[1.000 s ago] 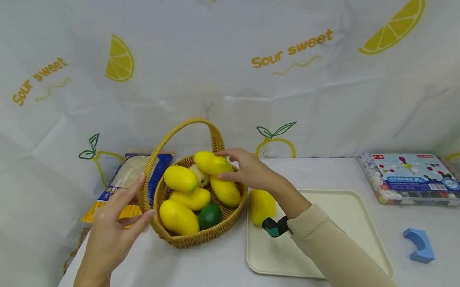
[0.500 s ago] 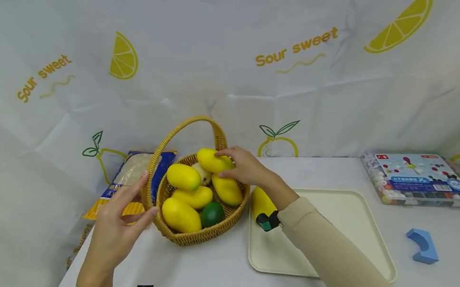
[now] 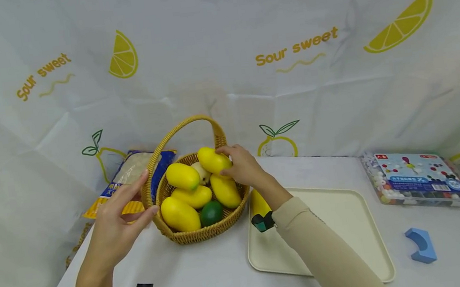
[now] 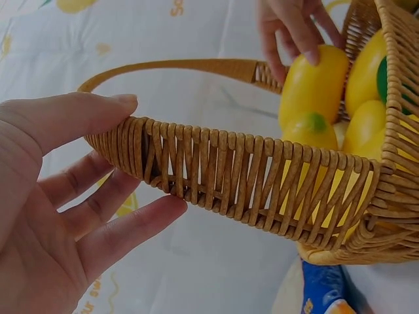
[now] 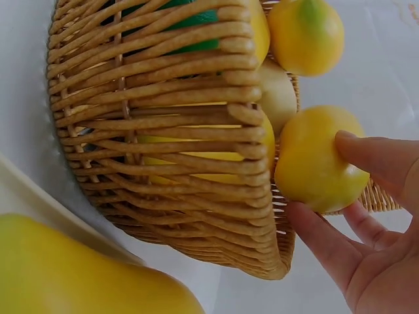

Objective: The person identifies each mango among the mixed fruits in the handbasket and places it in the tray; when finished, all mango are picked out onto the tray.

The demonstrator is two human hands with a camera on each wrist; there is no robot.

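Note:
My left hand (image 3: pixel 112 225) holds the arched handle (image 4: pixel 216 170) of a woven basket (image 3: pixel 200 235), thumb on one edge and fingertips on the other. The basket stands upright with several yellow mangoes, a dark green fruit (image 3: pixel 211 213) and a pale round fruit (image 5: pixel 277 97) in it. On the basket's right side, my right hand (image 3: pixel 243 165) grips a mango (image 3: pixel 211 159) at the top of the pile, thumb and fingers on opposite sides. That mango lies beside the pale fruit, above another mango (image 3: pixel 225 191). Another mango (image 3: pixel 257 202) lies on a cream tray (image 3: pixel 344 230), partly hidden by my right wrist.
The tray stands right of the basket, under my right forearm. Behind the basket's left side lies a blue and yellow bag (image 3: pixel 130 171). A clear box of coloured pieces (image 3: pixel 420 180) and a blue curved block (image 3: pixel 421 245) are at the right. A printed cloth hangs behind.
My right wrist has shifted slightly left and now covers more of the mango on the tray. The gripped mango has barely moved. My left hand stays on the handle.

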